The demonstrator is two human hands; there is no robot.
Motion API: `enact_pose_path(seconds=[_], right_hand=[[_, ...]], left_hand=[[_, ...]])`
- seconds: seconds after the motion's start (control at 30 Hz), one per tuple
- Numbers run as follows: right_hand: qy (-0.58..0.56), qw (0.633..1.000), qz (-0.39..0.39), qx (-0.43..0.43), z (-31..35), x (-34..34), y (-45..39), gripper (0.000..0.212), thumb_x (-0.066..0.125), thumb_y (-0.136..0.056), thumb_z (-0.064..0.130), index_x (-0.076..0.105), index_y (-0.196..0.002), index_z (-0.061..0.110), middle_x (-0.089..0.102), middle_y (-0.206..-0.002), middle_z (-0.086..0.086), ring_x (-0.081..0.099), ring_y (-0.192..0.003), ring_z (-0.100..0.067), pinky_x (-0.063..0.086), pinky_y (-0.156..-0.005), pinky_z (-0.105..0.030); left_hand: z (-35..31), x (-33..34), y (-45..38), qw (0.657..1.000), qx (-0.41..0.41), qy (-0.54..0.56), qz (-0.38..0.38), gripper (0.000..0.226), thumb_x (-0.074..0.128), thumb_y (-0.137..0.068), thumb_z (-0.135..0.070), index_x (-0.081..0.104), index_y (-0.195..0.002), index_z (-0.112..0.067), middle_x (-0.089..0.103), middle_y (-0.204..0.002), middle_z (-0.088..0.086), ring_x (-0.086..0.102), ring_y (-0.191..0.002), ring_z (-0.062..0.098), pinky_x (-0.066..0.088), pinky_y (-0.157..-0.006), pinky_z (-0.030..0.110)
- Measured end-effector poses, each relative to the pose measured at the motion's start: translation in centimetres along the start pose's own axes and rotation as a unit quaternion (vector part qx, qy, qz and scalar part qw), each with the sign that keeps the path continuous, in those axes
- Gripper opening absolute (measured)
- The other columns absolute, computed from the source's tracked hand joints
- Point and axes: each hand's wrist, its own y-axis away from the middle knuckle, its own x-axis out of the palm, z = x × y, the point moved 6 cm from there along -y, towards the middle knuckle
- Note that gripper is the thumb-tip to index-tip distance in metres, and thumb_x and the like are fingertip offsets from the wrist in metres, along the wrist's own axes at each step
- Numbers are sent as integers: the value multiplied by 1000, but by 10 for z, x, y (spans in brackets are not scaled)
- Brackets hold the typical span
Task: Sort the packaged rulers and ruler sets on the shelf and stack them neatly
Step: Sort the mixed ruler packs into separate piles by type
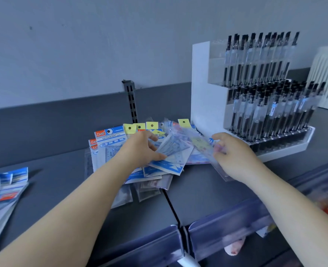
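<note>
A loose heap of packaged ruler sets lies in the middle of the grey shelf, several with yellow hang tabs at the back. My left hand reaches into the heap, and its thumb and fingers pinch a blue-and-white set packet. My right hand grips a clear-sleeved ruler packet that slants up to the left over the heap. A separate group of blue-topped ruler packets lies at the far left of the shelf.
A white and clear pen display rack full of black pens stands just right of the heap. The shelf's dark back panel with a slotted upright rises behind. Clear price-strip rails line the front edge.
</note>
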Motion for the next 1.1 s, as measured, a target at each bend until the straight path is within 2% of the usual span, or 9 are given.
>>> enact_pose_path(seconds=[0.07, 0.17, 0.27, 0.4, 0.63, 0.77, 0.87, 1.0, 1.1], right_hand=[[-83, 996, -25, 4, 2, -4, 7, 32, 44, -93, 5, 59, -119, 16, 59, -119, -1, 55, -107, -17, 35, -74, -21], [-228, 972, -54, 26, 4, -8, 16, 26, 49, -87, -1, 66, -91, 18, 65, -98, -5, 56, -89, -20, 37, -67, -26], [-336, 938, -60, 54, 7, -7, 24, 18, 54, -85, -4, 67, -85, 7, 62, -80, -5, 53, -76, -19, 37, -69, -27], [-432, 898, -44, 73, 14, -2, 33, 26, 53, -87, -8, 65, -78, 14, 57, -77, -5, 46, -63, -17, 40, -55, -19], [-480, 873, -30, 85, 34, 8, 48, 21, 55, -87, -8, 63, -83, 11, 57, -72, -4, 51, -50, -6, 43, -46, -15], [-495, 865, -12, 83, 53, 17, 56, 19, 55, -86, -10, 60, -84, 9, 60, -76, -6, 56, -49, -6, 48, -47, -17], [-499, 863, 12, 78, 77, 32, 62, 20, 55, -85, -10, 58, -84, 9, 61, -70, -4, 59, -51, -8, 50, -48, -18], [-502, 861, 60, 52, 118, 58, 71, 21, 55, -85, -11, 57, -84, 10, 62, -62, 2, 60, -53, -11, 51, -50, -21], [-511, 853, 105, 31, 147, 77, 81, 23, 54, -84, -13, 56, -84, 9, 61, -69, -1, 61, -57, -12, 52, -51, -20]], left_hand=[[3, -1, -3, 1000, -13, 1, 1, 42, 75, -79, -21, 60, -116, -8, 64, -90, 2, 58, -65, 18, 45, -53, 21], [6, -2, -8, 1000, -14, 4, -22, 21, 71, -82, -18, 72, -101, -8, 70, -95, 7, 61, -78, 20, 47, -63, 21], [7, -5, -6, 999, -12, 30, -39, 13, 70, -82, -14, 73, -95, -9, 70, -94, 8, 61, -75, 18, 47, -57, 17], [7, -17, 0, 995, 18, -5, -96, 14, 63, -86, -10, 75, -93, -9, 73, -92, 10, 68, -84, 28, 56, -73, 31], [16, -63, 10, 975, 56, 19, -216, 20, 49, -90, -1, 68, -94, 2, 65, -91, 13, 60, -78, 29, 54, -74, 36], [31, -94, 25, 962, 66, 81, -253, 15, 54, -89, -4, 65, -99, -6, 60, -82, 3, 54, -75, 20, 46, -66, 25], [47, -112, 41, 953, 60, 143, -259, 16, 57, -87, -4, 63, -99, -12, 57, -81, 2, 52, -74, 19, 49, -64, 31], [67, -136, 71, 940, 63, 171, -288, 17, 57, -87, -5, 61, -100, -16, 54, -76, -5, 51, -66, 12, 43, -51, 14], [85, -154, 100, 932, 60, 177, -310, 18, 56, -87, -5, 61, -101, -16, 53, -73, -7, 51, -62, 7, 43, -50, 12]])
